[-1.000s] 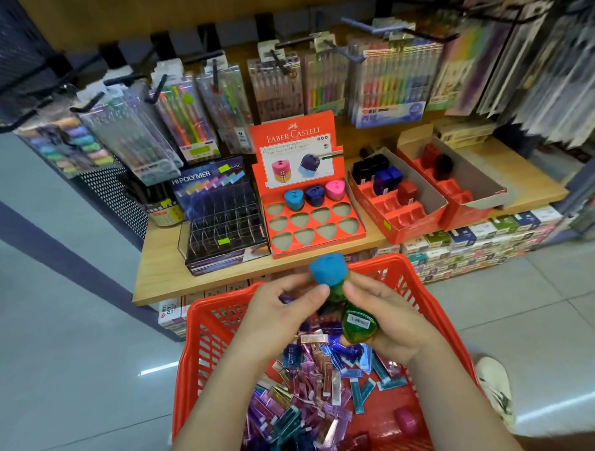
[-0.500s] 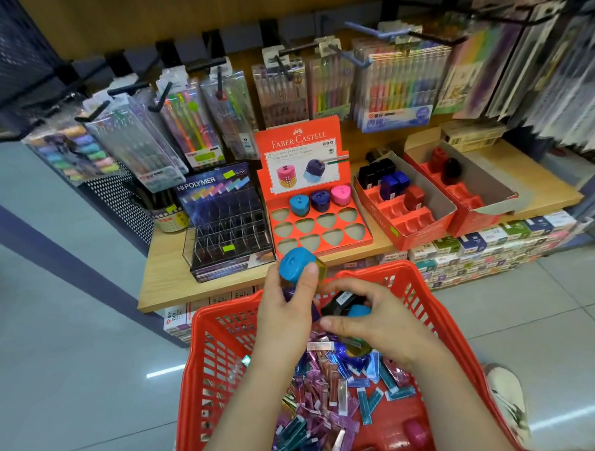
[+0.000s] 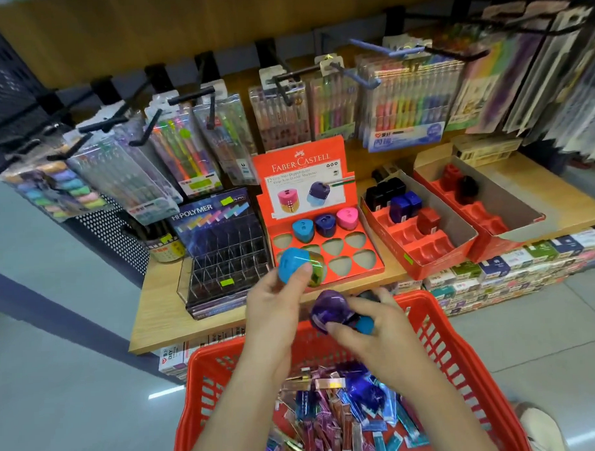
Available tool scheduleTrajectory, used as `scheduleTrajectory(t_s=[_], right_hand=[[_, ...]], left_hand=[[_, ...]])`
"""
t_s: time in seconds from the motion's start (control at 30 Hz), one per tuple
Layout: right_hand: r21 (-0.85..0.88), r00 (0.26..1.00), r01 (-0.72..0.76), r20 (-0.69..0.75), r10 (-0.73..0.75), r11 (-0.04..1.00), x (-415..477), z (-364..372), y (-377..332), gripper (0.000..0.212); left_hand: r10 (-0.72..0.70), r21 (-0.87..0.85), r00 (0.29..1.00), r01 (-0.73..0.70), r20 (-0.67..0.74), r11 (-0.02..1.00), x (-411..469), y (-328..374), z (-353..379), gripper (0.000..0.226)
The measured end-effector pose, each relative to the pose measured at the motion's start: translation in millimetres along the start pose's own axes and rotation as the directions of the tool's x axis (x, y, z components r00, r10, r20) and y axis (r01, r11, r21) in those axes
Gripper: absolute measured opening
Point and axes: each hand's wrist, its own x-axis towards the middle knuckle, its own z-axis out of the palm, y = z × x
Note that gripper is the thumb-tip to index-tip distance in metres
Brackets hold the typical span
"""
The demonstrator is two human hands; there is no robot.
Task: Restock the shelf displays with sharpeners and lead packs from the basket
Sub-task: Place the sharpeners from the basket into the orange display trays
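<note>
Sharpener with a blue top and green body (image 3: 296,266) is gripped in the left hand (image 3: 275,305), with the thumb pressed on its blue face. It is held over the front left corner of the orange Faber-Castell display tray (image 3: 360,273), above the wooden shelf (image 3: 157,314) and beyond the basket's far rim. A second sharpener, purple with a blue end (image 3: 329,310), is grasped in the right hand (image 3: 374,330), thumb underneath and fingers curled over it. It is just above the far rim of the red basket (image 3: 227,366). The two sharpeners are near each other but not touching, the blue-topped one higher and to the left.

Three sharpeners stand in the tray's back row: light blue (image 3: 303,230), dark blue (image 3: 324,224) and pink (image 3: 348,218). Lead packs (image 3: 330,423) lie loose in a heap on the basket floor, beneath both forearms. A clear lead display case (image 3: 223,271) stands on the shelf just left of the tray.
</note>
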Motion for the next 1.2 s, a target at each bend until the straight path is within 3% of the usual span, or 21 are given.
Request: scheduleTrajectory(t_s=[0.07,0.13,0.23,0.37,0.6,0.83,0.97,1.03,1.1,1.13,1.17,1.2], right_hand=[[0.01,0.999,-0.045,-0.014,0.046,0.999,13,-7,8,0.01],[0.072,0.996,-0.086,-0.011,0.087,0.994,28,-15,18,0.007],[0.187,0.992,-0.12,-0.002,0.123,0.975,47,-25,34,0.007],[0.373,0.987,-0.15,-0.003,0.163,0.916,55,-30,49,0.011],[0.545,0.983,-0.149,-0.008,0.184,0.825,55,-26,58,0.008],[0.586,0.973,-0.196,0.019,0.229,0.786,56,-26,50,0.009],[0.64,0.97,-0.197,0.02,0.241,0.742,58,-26,47,0.017],[0.685,0.967,-0.205,0.028,0.255,0.7,57,-28,44,0.019],[0.705,0.965,-0.213,0.042,0.26,0.677,57,-30,41,0.017],[0.705,0.966,-0.211,0.046,0.254,0.677,57,-31,41,0.017],[0.704,0.968,-0.204,0.043,0.245,0.68,58,-31,40,0.017],[0.698,0.972,-0.193,0.037,0.234,0.689,58,-32,40,0.016]], left_hand=[[0.068,0.12,0.996,-0.061,-0.06,0.991,29,1,-1,0.008],[0.131,0.31,0.988,-0.1,-0.083,0.945,56,-1,1,0.021],[0.208,0.59,0.978,-0.147,-0.036,0.794,92,-10,8,0.031],[0.253,0.819,0.966,-0.185,0.051,0.543,125,-27,19,0.049],[0.318,0.969,0.934,-0.213,0.164,0.127,144,-43,31,0.052],[0.274,0.977,0.938,-0.195,0.212,-0.087,152,-41,38,0.057],[0.206,0.984,0.963,-0.163,0.175,-0.077,145,-27,39,0.059],[0.255,0.978,0.946,-0.207,0.201,-0.006,129,-19,39,0.051],[0.216,0.93,0.948,-0.282,0.233,0.234,104,-15,40,0.039],[0.11,0.86,0.965,-0.263,0.239,0.437,89,-14,43,0.046],[-0.022,0.747,0.968,-0.177,0.248,0.641,77,-12,48,0.053],[-0.137,0.63,0.956,-0.061,0.261,0.774,67,-13,52,0.056]])
